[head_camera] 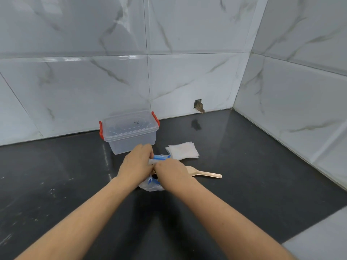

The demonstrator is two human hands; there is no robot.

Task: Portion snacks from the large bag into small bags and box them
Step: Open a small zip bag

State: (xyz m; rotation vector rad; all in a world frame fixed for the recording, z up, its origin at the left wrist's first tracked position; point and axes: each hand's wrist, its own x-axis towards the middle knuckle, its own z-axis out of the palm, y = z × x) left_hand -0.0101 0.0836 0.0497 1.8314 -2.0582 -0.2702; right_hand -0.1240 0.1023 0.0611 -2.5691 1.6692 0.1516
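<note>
On counter, clear box (129, 134) (lidded) — hands grip bag (153, 184)

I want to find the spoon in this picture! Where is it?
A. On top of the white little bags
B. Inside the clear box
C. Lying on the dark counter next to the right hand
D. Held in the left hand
C: the beige spoon lies flat on the dark counter, just beside the right hand, nearer than the stack of small bags.
</note>
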